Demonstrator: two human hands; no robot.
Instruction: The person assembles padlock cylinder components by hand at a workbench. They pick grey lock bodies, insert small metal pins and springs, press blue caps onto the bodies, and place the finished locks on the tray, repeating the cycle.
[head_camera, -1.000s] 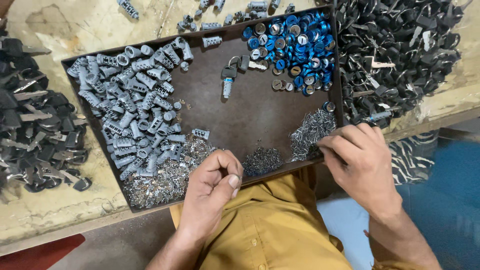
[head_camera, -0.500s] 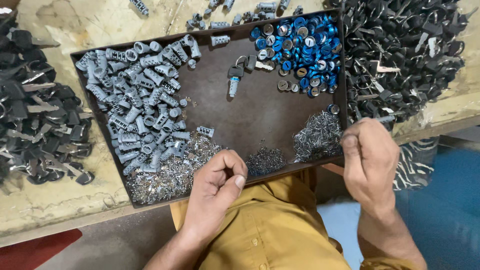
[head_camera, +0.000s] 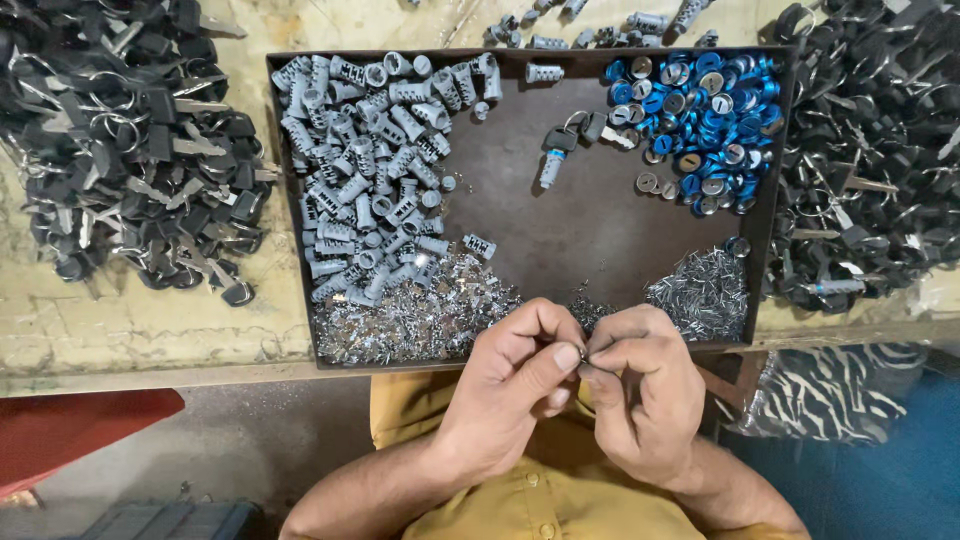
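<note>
Head view: both hands are brought together at the lower centre of the frame, just over the near rim of the dark tray (head_camera: 455, 205). The left hand (head_camera: 515, 385) and the right hand (head_camera: 640, 390) meet at their fingertips, where a tiny metal part (head_camera: 583, 356) is pinched between thumbs and forefingers; the fingers are closed narrow around it, and its exact shape is too small to tell.

For the step to be done well, the small piece is best kept low over the tray, so that anything dropped falls back among the loose silver bits (head_camera: 425, 315) rather than onto the floor; a light, steady pinch is judged enough.

In the tray, grey cylinders (head_camera: 365, 165) are heaped at upper left, blue round caps (head_camera: 705, 110) at upper right, a single cylinder with a key (head_camera: 560, 150) lies in the middle, and fine pins (head_camera: 700, 290) are piled at lower right. Black-headed keys (head_camera: 130, 150) are heaped on the bench at far left, and more dark parts (head_camera: 870, 160) at far right. No packages, labels or signs are seen.
</note>
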